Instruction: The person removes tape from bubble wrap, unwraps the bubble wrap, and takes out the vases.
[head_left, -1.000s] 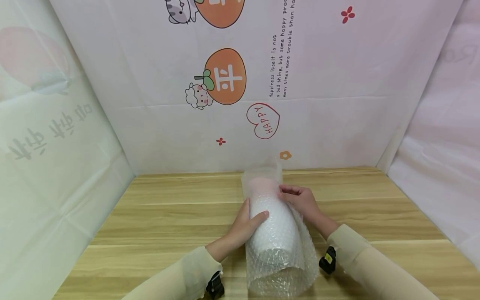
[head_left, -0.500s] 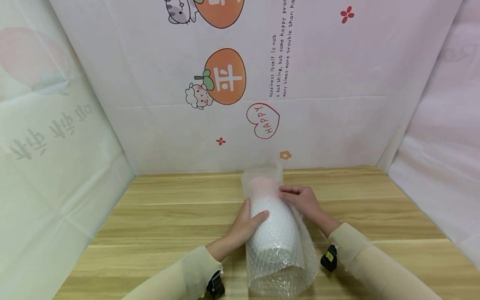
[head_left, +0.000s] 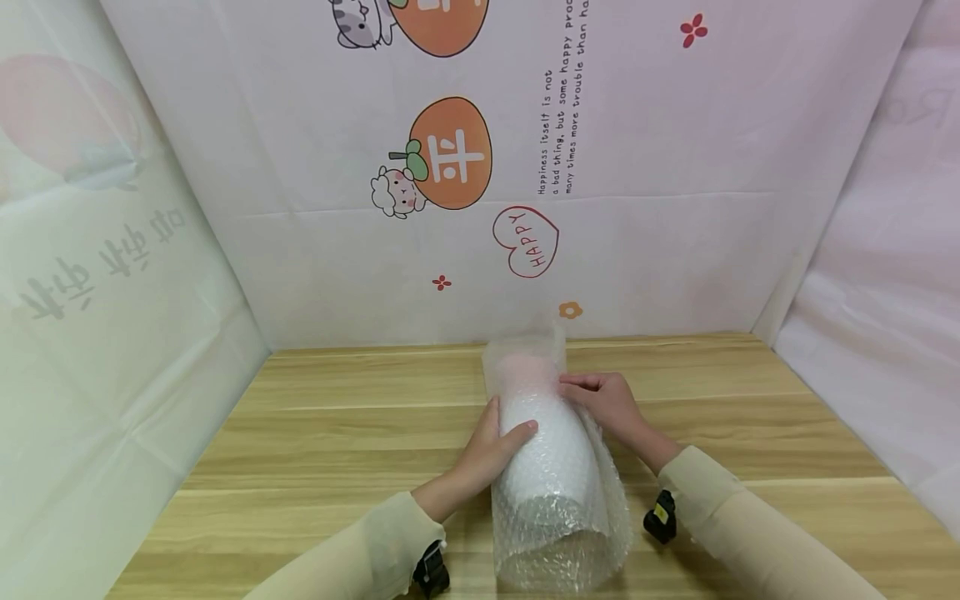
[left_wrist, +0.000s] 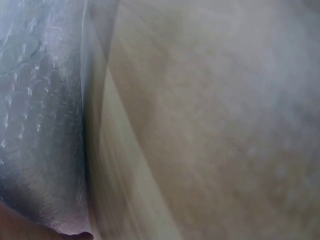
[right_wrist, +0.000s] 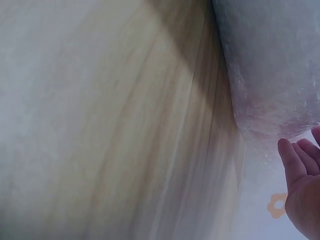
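A long white object with a pinkish far end (head_left: 543, 442) lies on the table inside clear bubble wrap (head_left: 555, 562); its kind is hard to tell through the layers. My left hand (head_left: 483, 450) grips the wrapped object from the left, thumb on top and the other fingers partly hidden along its side. On the right, my right hand (head_left: 606, 406) pinches the edge of the bubble wrap near the pinkish end. The right wrist view shows the right hand's fingertips (right_wrist: 285, 150) at the wrap; the left wrist view shows the bubbled surface (left_wrist: 40, 110) close up.
The wooden table (head_left: 337, 433) meets a white printed cloth (head_left: 337, 275) standing behind it. More cloth hangs at the left (head_left: 112, 375) and right (head_left: 885, 292). Loose bubble wrap spreads past the object's near end.
The loose right side of the bubble wrap has drawn in slightly toward the object. My right hand has shifted a touch; the left hand stays in place.
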